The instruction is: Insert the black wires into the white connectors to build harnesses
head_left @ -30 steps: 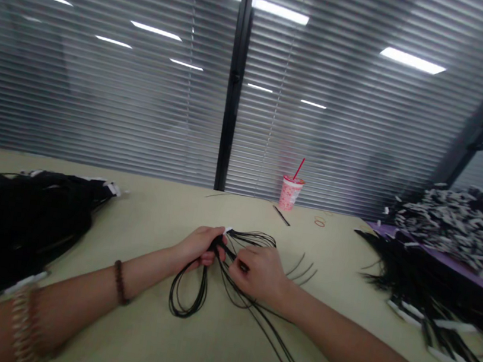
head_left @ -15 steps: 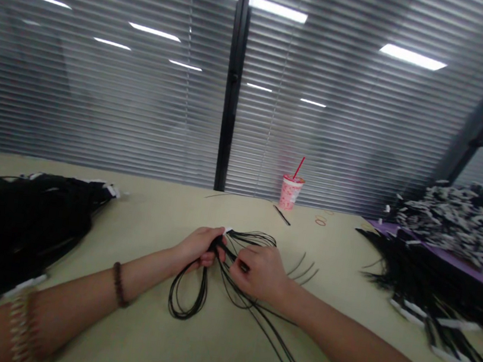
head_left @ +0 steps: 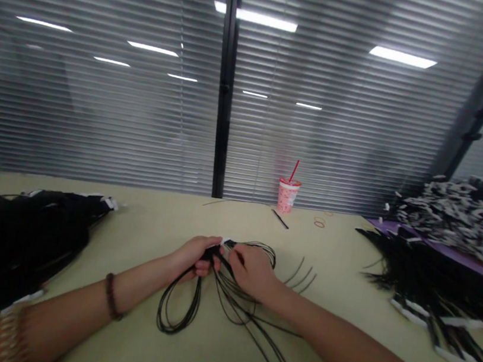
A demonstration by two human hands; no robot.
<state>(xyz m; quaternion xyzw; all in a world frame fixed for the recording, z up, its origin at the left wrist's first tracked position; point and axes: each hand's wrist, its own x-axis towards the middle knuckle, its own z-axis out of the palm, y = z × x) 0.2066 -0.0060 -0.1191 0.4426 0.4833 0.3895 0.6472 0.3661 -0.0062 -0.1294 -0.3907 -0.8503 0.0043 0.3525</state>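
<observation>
A looped bundle of thin black cables (head_left: 176,324) lies across the middle of the table, its loose ends trailing toward the lower right. My left hand (head_left: 199,256) is closed around the bundle near a small white piece (head_left: 226,242), and a loop hangs below the fingers. Close beside it, my right hand (head_left: 251,271) is curled, with fingers and thumb pinched at the cables just right of the left hand. Exactly which strands it grips is hidden behind the fingers. A few cable tips (head_left: 302,279) stick out beyond the right wrist.
A big heap of black cables (head_left: 31,235) lies at left. More black cables (head_left: 413,271) with white ends sit at right, beside a purple surface (head_left: 477,260) piled with white-tipped cables. A pink cup (head_left: 286,198), a black pen-like stick (head_left: 280,219) and rubber bands (head_left: 319,222) are toward the back.
My right hand has shifted slightly left, closer to the white piece and my left hand. The hanging loop has swung a little left. The camera view has tilted slightly up.
</observation>
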